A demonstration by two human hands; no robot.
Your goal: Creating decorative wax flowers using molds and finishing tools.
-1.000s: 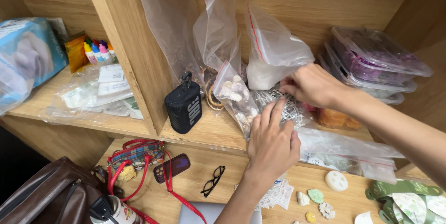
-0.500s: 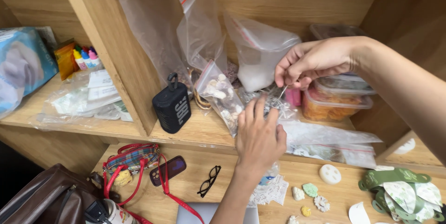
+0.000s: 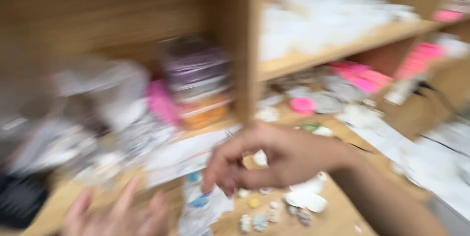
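The whole head view is smeared by motion. My right hand (image 3: 274, 160) reaches in from the right at the middle, thumb and forefinger pinched, and a thin small sliver (image 3: 228, 134) seems to stick out at the fingertips. My left hand (image 3: 117, 214) is at the bottom left with its fingers spread, holding nothing, above the wooden shelf board (image 3: 58, 211). Under my right hand lie several small pale and coloured pieces (image 3: 259, 216) and white flat pieces (image 3: 306, 199) on the lower wooden surface.
Stacked clear lidded containers (image 3: 196, 74) stand on the shelf beside a wooden upright (image 3: 245, 45), with blurred plastic bags (image 3: 98, 94) to their left and a black box (image 3: 19, 197) at the far left. Pink items (image 3: 357, 77) and white papers (image 3: 431, 153) lie to the right.
The view has swung sharply right and blurred. My right hand has come down and away from the bags to the middle. My left hand has dropped to the bottom left.
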